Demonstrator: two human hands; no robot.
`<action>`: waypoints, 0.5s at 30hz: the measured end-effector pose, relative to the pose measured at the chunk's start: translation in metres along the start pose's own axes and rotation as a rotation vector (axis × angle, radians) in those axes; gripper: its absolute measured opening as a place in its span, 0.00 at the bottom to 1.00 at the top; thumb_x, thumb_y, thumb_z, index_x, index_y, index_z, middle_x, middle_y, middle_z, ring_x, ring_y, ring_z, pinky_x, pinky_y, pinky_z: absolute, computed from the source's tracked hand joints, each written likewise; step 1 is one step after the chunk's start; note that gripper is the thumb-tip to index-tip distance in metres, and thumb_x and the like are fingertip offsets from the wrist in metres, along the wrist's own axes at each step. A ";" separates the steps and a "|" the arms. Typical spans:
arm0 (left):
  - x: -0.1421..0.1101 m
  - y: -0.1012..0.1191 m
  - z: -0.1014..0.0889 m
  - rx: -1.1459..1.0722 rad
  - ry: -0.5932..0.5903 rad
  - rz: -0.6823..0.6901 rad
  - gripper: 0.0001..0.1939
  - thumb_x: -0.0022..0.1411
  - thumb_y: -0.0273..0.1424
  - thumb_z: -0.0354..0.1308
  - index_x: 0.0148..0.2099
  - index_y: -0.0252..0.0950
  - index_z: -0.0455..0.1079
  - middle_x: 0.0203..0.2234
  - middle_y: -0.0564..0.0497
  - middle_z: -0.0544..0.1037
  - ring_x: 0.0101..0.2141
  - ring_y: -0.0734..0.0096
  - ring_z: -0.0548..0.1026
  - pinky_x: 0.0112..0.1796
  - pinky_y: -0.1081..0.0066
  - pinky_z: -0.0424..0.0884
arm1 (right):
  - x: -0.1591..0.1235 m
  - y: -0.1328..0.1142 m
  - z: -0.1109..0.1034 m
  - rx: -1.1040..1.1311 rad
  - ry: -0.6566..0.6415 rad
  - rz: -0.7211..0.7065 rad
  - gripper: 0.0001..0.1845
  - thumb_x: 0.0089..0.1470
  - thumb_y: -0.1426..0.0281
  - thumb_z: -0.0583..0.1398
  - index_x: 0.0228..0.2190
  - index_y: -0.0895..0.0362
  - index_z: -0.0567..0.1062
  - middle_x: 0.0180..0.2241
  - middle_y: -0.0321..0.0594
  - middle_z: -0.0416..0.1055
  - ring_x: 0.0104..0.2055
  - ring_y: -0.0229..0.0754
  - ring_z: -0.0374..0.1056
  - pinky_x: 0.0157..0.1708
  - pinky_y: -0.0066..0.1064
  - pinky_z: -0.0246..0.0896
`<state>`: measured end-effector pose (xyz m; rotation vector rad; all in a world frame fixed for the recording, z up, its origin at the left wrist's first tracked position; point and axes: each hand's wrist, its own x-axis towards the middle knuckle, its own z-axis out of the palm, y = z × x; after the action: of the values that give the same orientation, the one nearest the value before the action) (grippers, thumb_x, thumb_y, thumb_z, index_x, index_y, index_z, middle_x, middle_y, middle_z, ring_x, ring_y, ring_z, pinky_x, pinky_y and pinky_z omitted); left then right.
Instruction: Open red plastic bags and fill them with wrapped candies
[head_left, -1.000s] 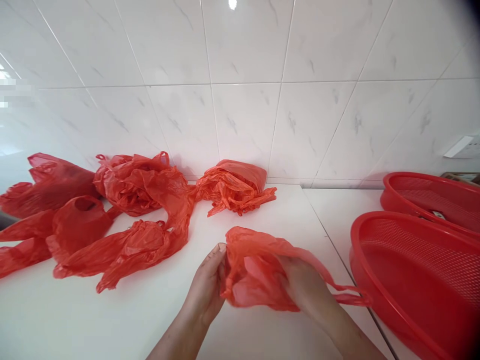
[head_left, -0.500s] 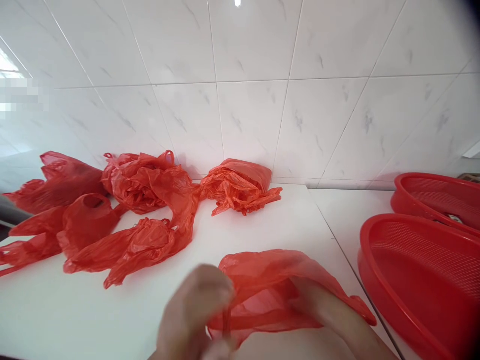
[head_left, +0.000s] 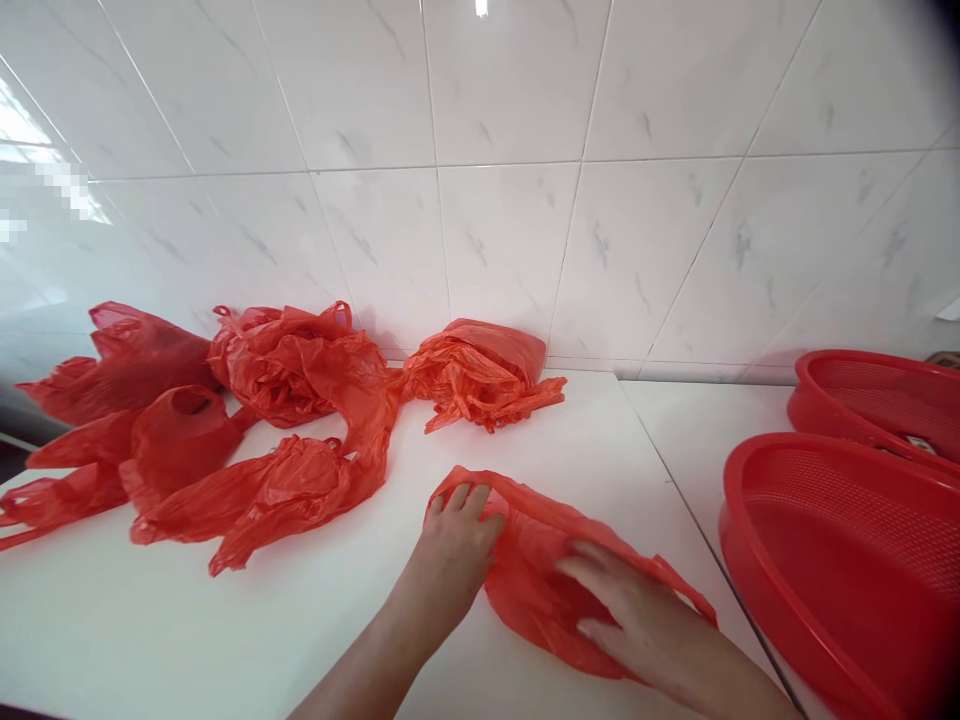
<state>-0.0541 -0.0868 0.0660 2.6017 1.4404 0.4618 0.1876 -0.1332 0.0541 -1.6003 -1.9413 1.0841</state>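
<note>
A thin red plastic bag [head_left: 529, 600] lies spread on the white table in front of me, its mouth facing me. My left hand [head_left: 459, 540] rests on the bag's left end, fingers laid over the plastic and thumb out to the side. Over the opening, my right hand [head_left: 630, 610] reaches in from the right with its fingers apart, slightly blurred. Part of the bag's right side passes behind my right wrist.
Crumpled red plastic bags [head_left: 292, 370] are heaped on the table's left, and another bundle [head_left: 480, 370] sits against the tiled wall [head_left: 510, 230]. Two red plastic baskets [head_left: 757, 540] stand on the right, beyond a seam in the tabletop [head_left: 660, 440].
My left hand has moved up and right onto the bag's left end. The bag now lies lower and more slanted, and the right hand's fingers have come out into view.
</note>
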 end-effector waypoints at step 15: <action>-0.017 0.001 0.011 -0.341 -0.185 0.045 0.11 0.46 0.22 0.50 0.16 0.40 0.62 0.19 0.48 0.69 0.27 0.61 0.67 0.30 0.63 0.63 | 0.092 0.029 -0.010 0.103 0.292 0.152 0.24 0.49 0.62 0.58 0.50 0.48 0.69 0.26 0.34 0.70 0.30 0.42 0.67 0.30 0.32 0.56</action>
<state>-0.0581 -0.1009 0.0525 2.3391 1.1352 0.4164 0.1888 -0.0420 0.0225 -1.7609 -1.5729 0.9295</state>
